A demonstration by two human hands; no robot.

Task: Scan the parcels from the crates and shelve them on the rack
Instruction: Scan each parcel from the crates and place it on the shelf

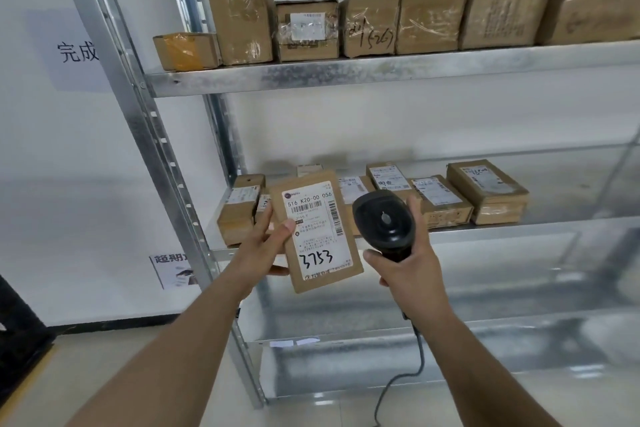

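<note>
Head view, lower centre of frame: left hand (265, 241) holds a flat brown cardboard parcel (317, 230) with a white printed label marked "3753", thumb pressed on its face, fingers behind. Just right of it, right hand (403, 265) is wrapped round the handle of a black corded handheld barcode scanner (384, 222). Behind both, a galvanised steel rack (346, 74) carries rows of brown cardboard boxes (370, 26) at upper and middle centre.
</note>
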